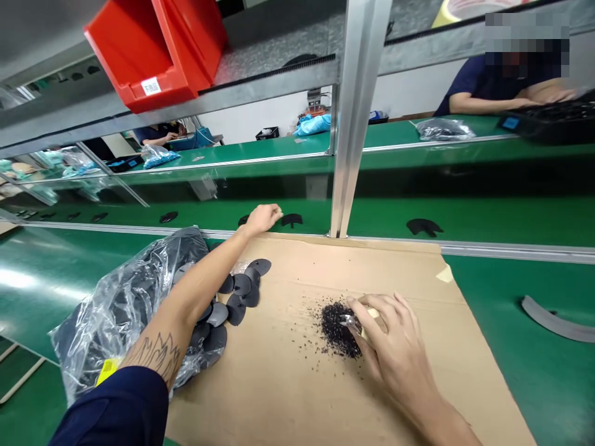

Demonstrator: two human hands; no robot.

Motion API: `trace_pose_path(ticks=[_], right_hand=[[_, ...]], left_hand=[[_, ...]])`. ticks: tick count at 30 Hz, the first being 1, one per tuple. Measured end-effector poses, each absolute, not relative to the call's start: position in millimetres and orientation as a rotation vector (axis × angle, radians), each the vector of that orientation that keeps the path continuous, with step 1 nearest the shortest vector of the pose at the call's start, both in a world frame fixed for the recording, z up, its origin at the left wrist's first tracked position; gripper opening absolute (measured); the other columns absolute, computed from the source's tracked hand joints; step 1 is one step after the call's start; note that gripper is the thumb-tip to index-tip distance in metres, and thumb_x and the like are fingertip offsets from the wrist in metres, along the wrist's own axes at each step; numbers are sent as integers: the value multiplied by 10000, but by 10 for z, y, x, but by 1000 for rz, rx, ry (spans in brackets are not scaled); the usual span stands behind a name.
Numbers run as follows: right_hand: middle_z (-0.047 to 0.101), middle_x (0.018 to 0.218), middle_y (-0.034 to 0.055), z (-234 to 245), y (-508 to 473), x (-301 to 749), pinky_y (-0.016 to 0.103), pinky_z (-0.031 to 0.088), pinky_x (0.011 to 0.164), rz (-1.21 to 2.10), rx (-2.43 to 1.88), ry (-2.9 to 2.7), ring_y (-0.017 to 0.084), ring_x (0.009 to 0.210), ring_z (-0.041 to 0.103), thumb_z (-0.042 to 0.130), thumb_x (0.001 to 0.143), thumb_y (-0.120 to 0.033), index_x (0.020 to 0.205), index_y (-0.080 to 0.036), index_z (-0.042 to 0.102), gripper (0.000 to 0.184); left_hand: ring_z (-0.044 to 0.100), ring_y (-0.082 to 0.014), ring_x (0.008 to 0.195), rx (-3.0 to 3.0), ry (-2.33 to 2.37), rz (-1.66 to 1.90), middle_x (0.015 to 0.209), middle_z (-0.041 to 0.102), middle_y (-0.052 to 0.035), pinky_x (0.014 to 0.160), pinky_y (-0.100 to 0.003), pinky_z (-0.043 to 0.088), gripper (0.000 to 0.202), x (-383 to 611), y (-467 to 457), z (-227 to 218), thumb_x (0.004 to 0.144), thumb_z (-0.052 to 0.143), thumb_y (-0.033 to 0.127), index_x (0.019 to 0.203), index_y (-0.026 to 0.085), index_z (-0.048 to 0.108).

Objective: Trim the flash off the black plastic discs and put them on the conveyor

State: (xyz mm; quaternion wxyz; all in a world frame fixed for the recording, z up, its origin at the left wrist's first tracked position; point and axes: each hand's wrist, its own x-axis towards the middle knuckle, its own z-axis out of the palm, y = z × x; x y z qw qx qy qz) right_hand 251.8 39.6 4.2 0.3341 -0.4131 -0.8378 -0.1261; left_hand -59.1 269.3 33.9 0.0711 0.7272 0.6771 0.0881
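My left hand point(263, 218) reaches across to the green conveyor belt, fingers curled together, something pale at the fingertips. Whether it holds anything is hidden. Right beside it on the belt lie a black notched disc point(292, 219) and another dark piece partly behind the hand. My right hand point(389, 328) is closed around a small tool with a shiny metal tip point(349, 321), its kind unclear. That tip touches or hovers over a pile of tiny black pieces point(335, 328) on the cardboard sheet point(279, 384). Several dark rounded discs point(236, 308) spill from a clear plastic bag point(125, 303) under my left forearm.
A metal post point(356, 124) rises between the cardboard and the belt. Overhead, a red bin point(153, 56) sits on a shelf. More black pieces point(424, 227) lie along the belt. A grey curved strip point(562, 322) is at right. Co-workers point(497, 87) sit across the line.
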Motion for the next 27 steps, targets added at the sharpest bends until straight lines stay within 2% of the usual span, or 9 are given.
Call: trace_pose_path(ticks=[5,10,13,15,17,20,23,25,27], right_hand=[[663,991,106,51,409,2543,420,503,835,-311,-987,-2187,258,958,606,420,906,-50,1224,-220,584,397],[659,844,67,60,407,2558,327,481,680,-287,-863,-2126,203,764,612,422,909,-4,1347,-201,533,493],[662,865,74,25,377,2542,321,494,679,-232,-874,-2084,201,752,620,464,923,-30,1415,-193,496,520],[670,997,112,-9,358,2513,325,518,702,-172,-905,-2045,212,819,646,519,924,-72,1442,-200,487,534],[636,1158,163,-31,340,2475,330,540,728,-96,-916,-2010,230,906,662,591,910,-119,1452,-184,484,556],[632,1190,178,-18,309,2419,335,544,737,2,-837,-2046,242,957,664,595,907,-127,1353,-168,556,449],[693,951,100,17,274,2385,323,519,688,120,-728,-2132,206,819,655,487,915,-65,1141,-205,624,298],[684,844,71,29,256,2373,315,506,671,184,-732,-2121,191,747,637,458,907,-56,1058,-216,626,276],[676,813,64,35,247,2363,307,498,660,227,-793,-2070,188,718,627,489,912,-96,1016,-216,626,210]], left_hand=[[653,-221,1074,2070,2038,333,1207,646,-97,931,-436,570,350,-76,2619,278,962,620,375,1227,146,608],[649,-216,1077,2019,1991,509,1244,627,-99,911,-420,581,341,-26,2504,482,964,620,361,1241,163,599],[665,-175,934,2070,1829,584,1047,674,-60,830,-337,581,238,-89,2300,651,984,578,280,1138,107,632],[640,-118,805,2115,1648,589,872,668,-21,758,-241,541,188,-102,2021,721,974,503,148,1060,61,646],[612,-74,736,2141,1442,547,821,667,-7,704,-180,501,201,-77,1620,744,914,486,60,1013,55,661],[614,-80,728,2128,1019,447,846,690,-19,689,-180,503,185,-6,972,720,854,577,80,1001,89,689],[625,-104,771,2090,772,317,894,700,-41,718,-197,511,222,-24,633,686,921,565,190,1096,109,676],[635,-114,766,2131,924,264,894,702,-39,721,-206,506,237,-142,675,675,972,522,272,1103,130,658],[642,-134,740,2221,1345,210,840,693,-35,714,-226,494,243,-328,867,652,998,477,322,1004,149,649]])
